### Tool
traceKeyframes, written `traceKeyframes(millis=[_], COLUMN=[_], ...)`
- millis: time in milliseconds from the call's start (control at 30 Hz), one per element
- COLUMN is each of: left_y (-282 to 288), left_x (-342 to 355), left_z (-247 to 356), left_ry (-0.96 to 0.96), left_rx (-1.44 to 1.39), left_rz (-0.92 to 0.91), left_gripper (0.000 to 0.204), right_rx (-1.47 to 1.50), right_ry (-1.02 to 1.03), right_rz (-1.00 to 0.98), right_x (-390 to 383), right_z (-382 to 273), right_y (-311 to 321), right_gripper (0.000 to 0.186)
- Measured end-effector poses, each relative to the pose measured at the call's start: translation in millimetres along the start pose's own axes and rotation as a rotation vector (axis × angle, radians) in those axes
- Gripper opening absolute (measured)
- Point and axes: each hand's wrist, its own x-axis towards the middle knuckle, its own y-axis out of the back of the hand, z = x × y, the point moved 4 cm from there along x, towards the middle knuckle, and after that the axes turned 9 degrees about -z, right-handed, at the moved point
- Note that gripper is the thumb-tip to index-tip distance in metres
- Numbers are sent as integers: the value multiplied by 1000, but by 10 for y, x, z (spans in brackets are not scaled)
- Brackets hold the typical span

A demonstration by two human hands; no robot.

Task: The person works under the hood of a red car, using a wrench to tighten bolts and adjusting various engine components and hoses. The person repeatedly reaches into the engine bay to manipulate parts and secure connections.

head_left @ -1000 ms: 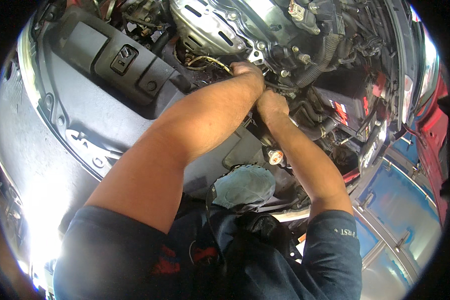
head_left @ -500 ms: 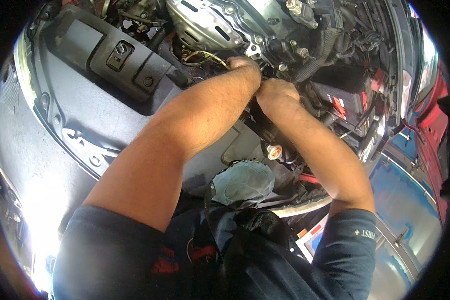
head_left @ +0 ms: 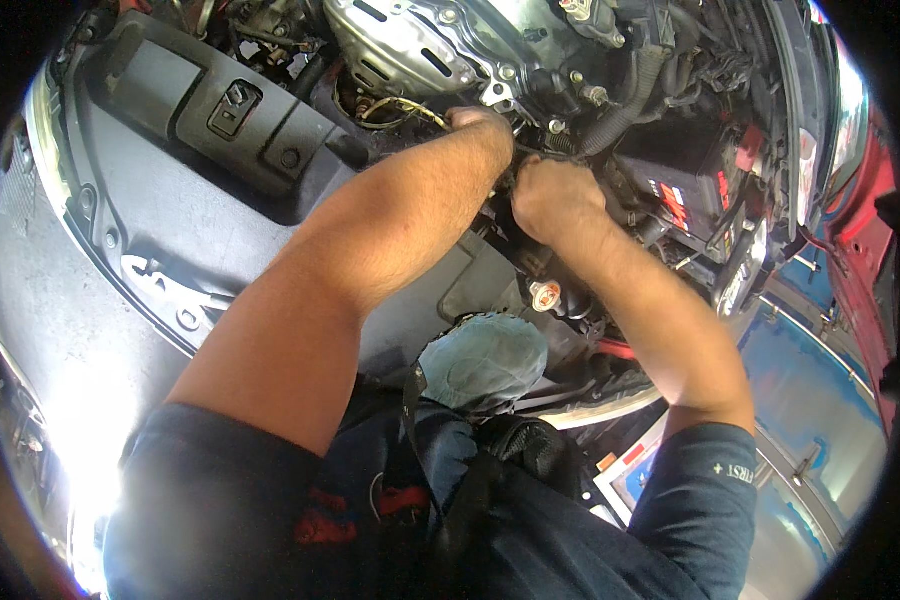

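Note:
Both my arms reach forward into a car's engine bay. My left hand [head_left: 482, 126] is down beside the lower edge of a silver metal heat shield [head_left: 395, 45], close to a light-coloured wire loop [head_left: 400, 112]. Its fingers go out of sight among the engine parts. Just right of it, my right hand [head_left: 558, 196] is closed in a fist, knuckles up. Whatever sits inside that fist is hidden. A black ribbed hose [head_left: 615, 125] runs just beyond the right hand. Nearer to me is a round radiator cap [head_left: 546, 295] with an orange and white top.
A black plastic cover [head_left: 260, 150] spans the left side. To the right stands a black battery [head_left: 670, 195] with a red terminal cover [head_left: 750, 148]. A pale blue rounded thing [head_left: 485, 360] lies near my body. Beyond the bay's right edge is a red body panel [head_left: 860, 270].
My hands have drawn slightly apart, the right one a little nearer to me, and a gap now shows between them. The whole view has shifted a little.

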Motion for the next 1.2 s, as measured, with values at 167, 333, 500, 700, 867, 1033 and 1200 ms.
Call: traceKeyframes(millis=[167, 333, 500, 700, 867, 1033, 1200], left_y=[58, -10, -29, -44, 14, -9, -28], left_x=[-221, -163, 97, 204, 40, -106, -193], left_z=[-42, 11, 46, -3, -37, -17, -24], left_ry=[-11, -28, -9, -44, -26, -28, -27], left_rx=[11, 82, 85, -75, -139, 9, -11], left_rz=[106, 62, 171, 133, 101, 205, 235], left_gripper=[44, 44, 41, 41, 51, 43, 43], right_rx=[267, 404, 306, -121, -136, 30, 308], right_ry=[-43, 110, 53, 33, 166, 280, 99], right_rz=[57, 234, 166, 86, 3, 9, 111], right_x=[160, 343, 334, 253, 83, 356, 322], right_z=[321, 490, 434, -167, -60, 183, 354], right_y=[-529, -795, -649, 331, 44, -264, -462], right_gripper=[30, 37, 31, 19, 26, 30, 31])
